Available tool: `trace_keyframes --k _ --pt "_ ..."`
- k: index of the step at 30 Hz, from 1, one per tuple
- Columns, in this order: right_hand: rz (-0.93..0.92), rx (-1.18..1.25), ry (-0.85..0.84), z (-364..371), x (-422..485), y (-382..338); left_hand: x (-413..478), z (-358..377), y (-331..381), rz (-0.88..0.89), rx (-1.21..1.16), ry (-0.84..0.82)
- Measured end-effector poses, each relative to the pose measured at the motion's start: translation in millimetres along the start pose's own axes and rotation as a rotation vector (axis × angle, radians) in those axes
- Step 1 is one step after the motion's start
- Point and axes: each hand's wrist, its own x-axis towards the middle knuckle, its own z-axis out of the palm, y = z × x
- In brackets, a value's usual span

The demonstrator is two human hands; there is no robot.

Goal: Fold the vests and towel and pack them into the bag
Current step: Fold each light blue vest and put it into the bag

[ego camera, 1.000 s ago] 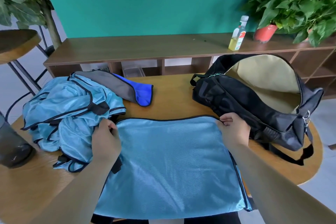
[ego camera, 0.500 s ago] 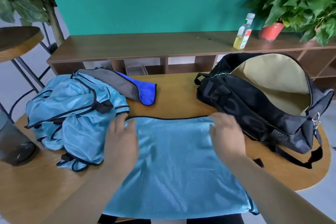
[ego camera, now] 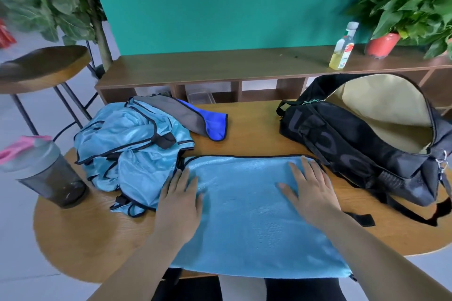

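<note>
A light blue vest (ego camera: 244, 215) with black trim lies spread flat on the round wooden table (ego camera: 256, 129), its near edge hanging over the table's front. My left hand (ego camera: 179, 205) presses flat on its left part. My right hand (ego camera: 310, 190) lies flat with spread fingers on its upper right part. A crumpled heap of light blue vests (ego camera: 132, 144) sits to the left, touching the flat one. Behind it lies a folded grey and blue towel (ego camera: 195, 117). The black bag (ego camera: 362, 139) stands at the right, unzipped, showing its beige lining.
A dark shaker cup (ego camera: 46, 171) with a pink lid stands at the table's left edge. A low wooden shelf (ego camera: 220, 66) behind carries a bottle (ego camera: 342, 46) and a potted plant (ego camera: 403, 14). A stool (ego camera: 41, 66) stands at far left.
Both hands let go of the vest's far corners and moved inward onto the cloth, now lying flat with straight fingers. The vest lies smoother, and the view tilted down.
</note>
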Motion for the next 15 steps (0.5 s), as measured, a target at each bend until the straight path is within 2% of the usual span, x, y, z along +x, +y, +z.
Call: trace_keyframes --k 2,5,9,13,15 --pt "-0.061 -0.003 0.022 -4.3 -11.6 -11.4 -8.2 1.5 -13.8 0.021 -0.010 0.020" --pt "-0.147 0.037 -0.050 0.5 -33.8 -26.0 -17.0 4.6 -33.6 0.090 -0.058 0.046" --pt "-0.145 0.086 -0.054 9.7 -43.1 -18.1 -16.6 -7.9 -48.7 0.085 -0.064 0.145" --pt "-0.114 0.096 -0.008 3.5 -51.8 -20.6 -37.3 -28.4 -18.3 0.217 -0.011 0.280" --pt "-0.123 0.092 -0.011 3.6 -65.6 -31.1 -57.6 -28.8 11.1 0.246 -0.054 0.242"
